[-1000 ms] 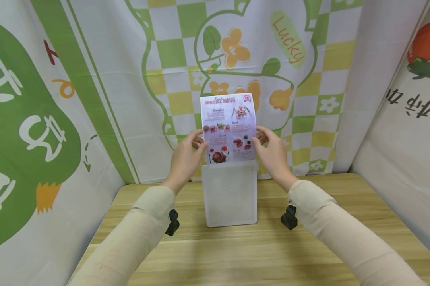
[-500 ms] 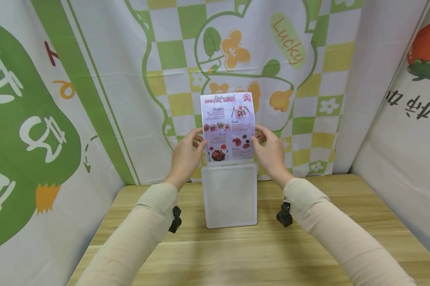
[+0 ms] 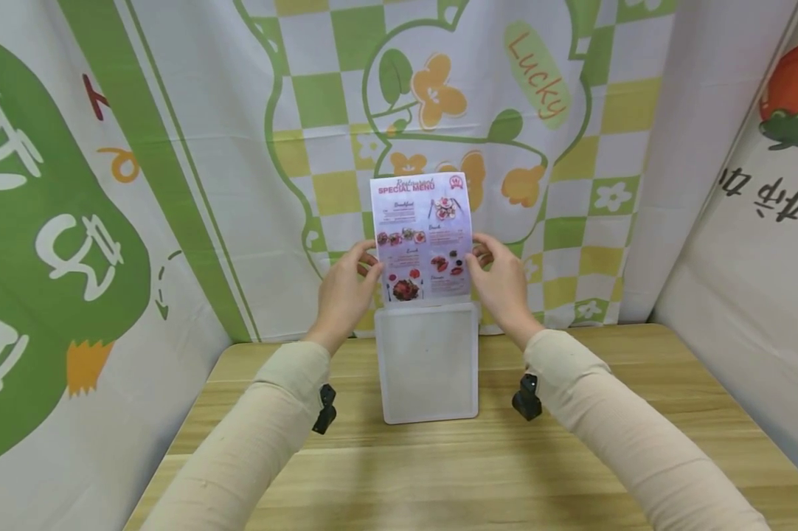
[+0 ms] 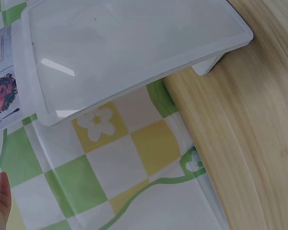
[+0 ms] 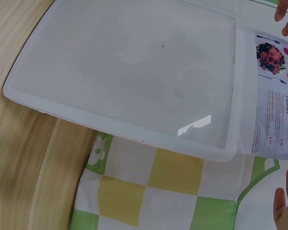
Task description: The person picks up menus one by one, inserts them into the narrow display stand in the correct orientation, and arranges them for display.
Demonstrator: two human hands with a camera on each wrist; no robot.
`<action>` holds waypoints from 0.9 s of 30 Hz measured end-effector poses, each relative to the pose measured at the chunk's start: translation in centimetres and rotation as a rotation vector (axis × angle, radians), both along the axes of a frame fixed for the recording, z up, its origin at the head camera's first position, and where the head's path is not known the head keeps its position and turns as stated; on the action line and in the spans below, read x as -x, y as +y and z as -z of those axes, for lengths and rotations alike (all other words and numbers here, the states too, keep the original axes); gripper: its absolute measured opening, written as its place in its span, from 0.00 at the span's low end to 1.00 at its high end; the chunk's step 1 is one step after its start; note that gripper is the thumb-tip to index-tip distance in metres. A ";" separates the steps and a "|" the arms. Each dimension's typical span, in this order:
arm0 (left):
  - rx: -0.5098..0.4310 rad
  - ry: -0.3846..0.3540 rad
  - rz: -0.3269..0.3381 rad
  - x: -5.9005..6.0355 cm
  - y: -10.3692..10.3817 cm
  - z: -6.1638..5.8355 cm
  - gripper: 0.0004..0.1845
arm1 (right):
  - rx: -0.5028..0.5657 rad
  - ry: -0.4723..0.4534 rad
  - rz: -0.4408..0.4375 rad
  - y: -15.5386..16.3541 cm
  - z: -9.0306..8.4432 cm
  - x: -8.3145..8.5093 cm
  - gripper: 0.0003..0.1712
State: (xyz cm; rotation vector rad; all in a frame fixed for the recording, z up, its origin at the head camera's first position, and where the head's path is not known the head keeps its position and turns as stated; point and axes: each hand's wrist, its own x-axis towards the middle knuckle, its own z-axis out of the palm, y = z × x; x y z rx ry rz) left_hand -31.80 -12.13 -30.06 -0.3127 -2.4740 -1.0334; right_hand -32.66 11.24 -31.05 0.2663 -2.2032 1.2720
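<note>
Head view shows me the menu sheet (image 3: 420, 240) held upright between the two hands, directly above the white display stand (image 3: 428, 365). Its long axis runs up and down, nearly in line with the stand's own, and the sheet bows slightly. The relation I judge decisive is bottom edge against top edge: the sheet's blank lower strip meets the stand's top rim, and the widths look closely matched. From the right wrist view I cannot tell whether that strip has entered the stand or only lies against the rim.

The left hand (image 3: 347, 287) pinches the sheet's left edge and the right hand (image 3: 503, 284) pinches its right edge, both around the lower half, fingers curled, with just the paper's thickness between thumb and fingers. I see neither hand as nearer; the sheet lies between them, and the stand is below both, touched by neither.

Farther out, the stand rests on the wooden table (image 3: 432, 479), leaning back, with a patterned curtain (image 3: 319, 99) behind.
</note>
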 end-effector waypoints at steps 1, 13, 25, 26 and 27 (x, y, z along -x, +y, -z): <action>0.001 0.000 0.000 0.0 0.0 0.0 0.23 | -0.006 0.003 0.001 0.0 0.0 0.0 0.20; -0.017 -0.009 -0.014 -0.1 -0.5 0.6 0.22 | -0.056 0.047 0.004 -0.5 -0.3 0.2 0.19; -0.036 -0.020 -0.011 -0.1 -0.9 1.5 0.21 | -0.101 0.048 0.001 -0.8 -0.1 0.0 0.18; -0.036 -0.020 -0.012 -0.1 -0.9 1.6 0.21 | -0.106 0.046 0.002 -0.8 0.0 0.0 0.18; -0.038 -0.021 -0.014 -0.1 -0.9 1.7 0.21 | -0.108 0.039 0.001 -0.8 0.1 -0.1 0.18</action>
